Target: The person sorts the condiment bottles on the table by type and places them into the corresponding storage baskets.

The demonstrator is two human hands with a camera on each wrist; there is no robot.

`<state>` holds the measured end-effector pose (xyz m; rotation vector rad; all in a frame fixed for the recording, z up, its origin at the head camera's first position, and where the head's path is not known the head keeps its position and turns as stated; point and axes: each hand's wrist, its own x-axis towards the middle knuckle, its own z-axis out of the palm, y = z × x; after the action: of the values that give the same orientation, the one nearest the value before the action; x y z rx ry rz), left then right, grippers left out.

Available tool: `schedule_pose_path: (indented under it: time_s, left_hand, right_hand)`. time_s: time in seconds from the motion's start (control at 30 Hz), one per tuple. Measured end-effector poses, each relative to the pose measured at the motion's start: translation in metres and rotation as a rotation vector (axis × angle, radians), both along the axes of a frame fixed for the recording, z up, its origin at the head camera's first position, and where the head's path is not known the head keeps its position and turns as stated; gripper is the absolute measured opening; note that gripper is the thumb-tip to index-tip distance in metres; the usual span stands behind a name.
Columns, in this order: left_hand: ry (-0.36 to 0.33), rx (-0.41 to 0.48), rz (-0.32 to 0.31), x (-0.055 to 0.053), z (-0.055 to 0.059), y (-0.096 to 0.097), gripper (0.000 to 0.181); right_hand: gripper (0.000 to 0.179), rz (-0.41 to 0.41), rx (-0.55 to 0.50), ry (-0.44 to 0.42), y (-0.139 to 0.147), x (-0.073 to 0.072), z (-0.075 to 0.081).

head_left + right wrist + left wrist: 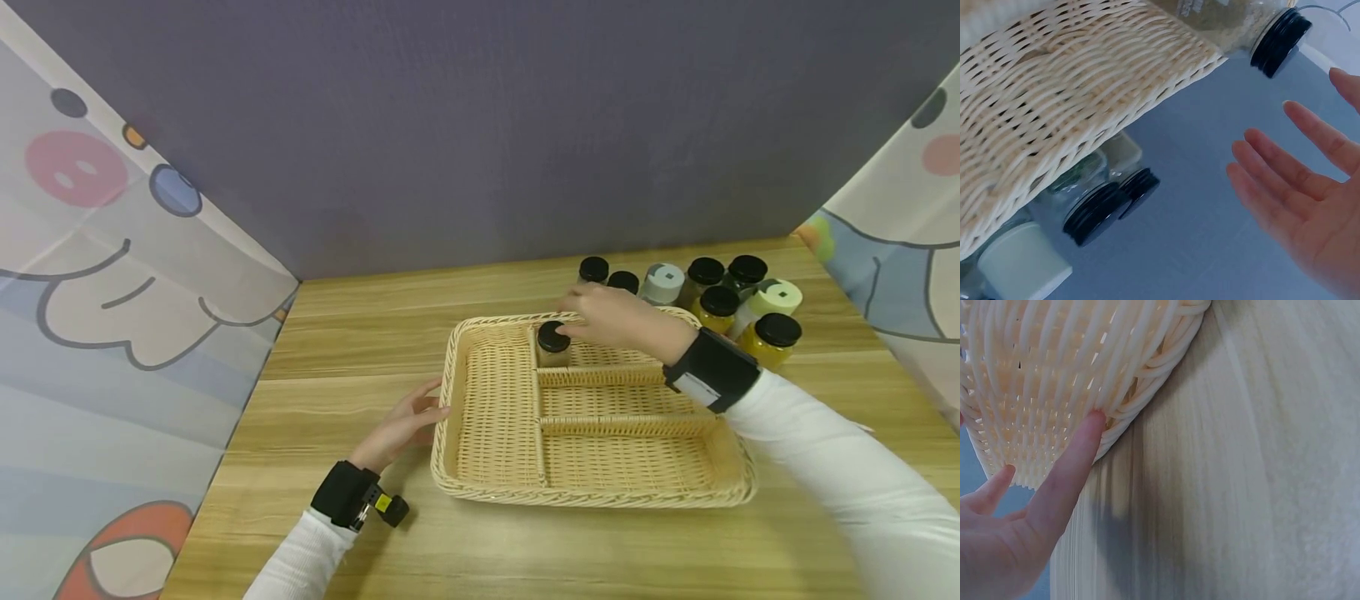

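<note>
A wicker basket (592, 498) with woven dividers stands on the wooden table. My left hand (397, 429) is at its left side; in the left wrist view, straight fingertips (1088, 434) touch the wicker wall. One glass jar with a black lid (553, 342) stands upright in the back compartment, against the long divider. My right hand (618, 321) is over the back of the basket, right beside that lid. In the right wrist view its fingers (1316, 137) are spread and apart from the black-lidded jar (1282, 40), holding nothing.
Behind the basket are two black-lidded jars (593, 270) and a white-lidded jar (663, 283). Several more jars cluster at the back right, including a yellow-filled jar (772, 340) and a pale green lid (777, 296). A grey partition (487, 142) rises behind the table.
</note>
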<state>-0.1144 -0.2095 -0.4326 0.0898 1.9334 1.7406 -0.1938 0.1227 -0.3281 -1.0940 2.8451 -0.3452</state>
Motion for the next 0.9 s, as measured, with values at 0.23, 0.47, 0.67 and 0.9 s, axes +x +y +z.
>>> schedule_pose_path:
  time_s: [0.23, 0.47, 0.67, 0.9]
  left_hand:
    - [0.011, -0.003, -0.005, -0.001, -0.002, 0.000, 0.059]
    - [0.013, -0.032, 0.011, 0.001, -0.002, -0.001, 0.059]
    - [0.013, -0.035, 0.016, 0.002, -0.002, -0.001, 0.058]
    - [0.015, -0.038, 0.010, 0.001, -0.002, -0.001, 0.059]
  right_hand:
    - [0.035, -0.068, -0.010, -0.055, 0.020, -0.003, 0.002]
    - [0.036, -0.129, -0.016, -0.029, 0.044, -0.003, 0.003]
    - [0.034, -0.158, -0.027, 0.000, 0.062, -0.001, 0.001]
    - [0.029, -0.185, -0.082, -0.016, 0.087, 0.005, 0.000]
